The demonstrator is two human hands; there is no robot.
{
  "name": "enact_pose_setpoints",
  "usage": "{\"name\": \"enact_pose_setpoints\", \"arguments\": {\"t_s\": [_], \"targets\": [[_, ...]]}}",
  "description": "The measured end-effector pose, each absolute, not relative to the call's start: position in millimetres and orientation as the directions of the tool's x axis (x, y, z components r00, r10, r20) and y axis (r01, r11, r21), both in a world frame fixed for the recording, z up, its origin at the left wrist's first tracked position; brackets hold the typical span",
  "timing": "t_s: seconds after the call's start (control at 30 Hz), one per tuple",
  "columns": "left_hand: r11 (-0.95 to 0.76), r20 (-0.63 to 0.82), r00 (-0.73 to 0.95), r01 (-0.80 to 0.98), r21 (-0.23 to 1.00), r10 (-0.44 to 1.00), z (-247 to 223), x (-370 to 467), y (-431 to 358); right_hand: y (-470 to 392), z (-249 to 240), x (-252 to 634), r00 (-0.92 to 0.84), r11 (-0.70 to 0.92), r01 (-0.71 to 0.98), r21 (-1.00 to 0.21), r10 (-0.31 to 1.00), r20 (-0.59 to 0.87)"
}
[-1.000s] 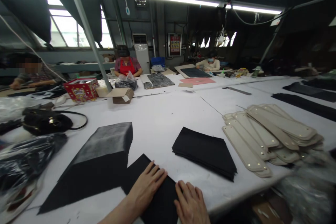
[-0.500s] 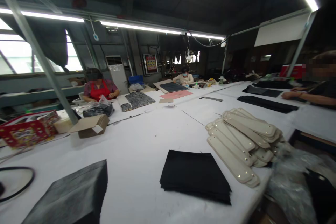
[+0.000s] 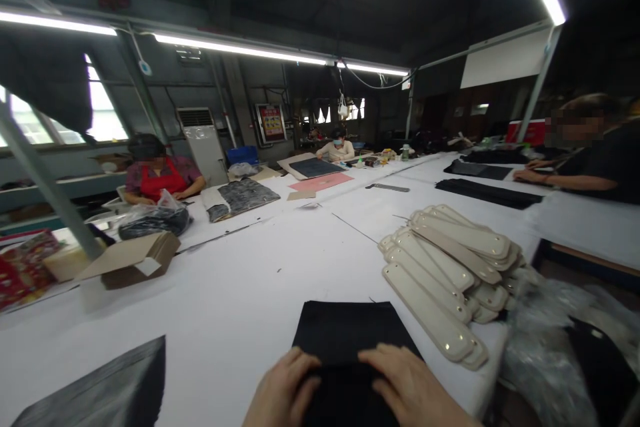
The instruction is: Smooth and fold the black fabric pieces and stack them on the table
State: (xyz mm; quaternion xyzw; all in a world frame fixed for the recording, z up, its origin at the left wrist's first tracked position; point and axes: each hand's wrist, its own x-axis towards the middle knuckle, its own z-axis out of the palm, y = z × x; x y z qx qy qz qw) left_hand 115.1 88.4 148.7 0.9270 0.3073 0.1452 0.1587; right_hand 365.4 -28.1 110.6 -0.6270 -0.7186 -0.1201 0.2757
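A stack of black fabric pieces [image 3: 345,327] lies on the white table in front of me. Over its near part, my left hand [image 3: 285,388] and my right hand [image 3: 407,383] grip a black fabric piece [image 3: 345,397] from its two sides, fingers bent and thumbs inward. This piece's far edge runs straight between my fingertips. Black on black, I cannot tell whether it is lifted clear of the stack. To the right lies a fanned pile of beige straps [image 3: 440,267] with small metal studs. A grey-black fabric stack [image 3: 100,387] sits at the lower left.
Clear plastic wrapping [image 3: 540,347] bulges at the table's right edge. An open cardboard box [image 3: 135,263] and a red patterned box [image 3: 30,267] stand at left. Co-workers sit at the left, far side and right. A metal pole [image 3: 45,167] rises at left.
Both my hands have come into view from below and taken hold of a black fabric piece at the stack. The view has turned slightly right.
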Motion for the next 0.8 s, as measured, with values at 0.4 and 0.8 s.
{"name": "enact_pose_setpoints", "arguments": {"t_s": [0.4,0.8], "targets": [[-0.769,0.273,0.724,0.627,0.122,0.634,82,205,173,63,87,419,0.040,0.037,0.984,-0.172,0.906,0.422],[-0.676,0.160,0.659,0.692,0.254,0.735,95,209,165,92,53,439,-0.032,0.102,0.979,-0.176,0.932,0.362]]}}
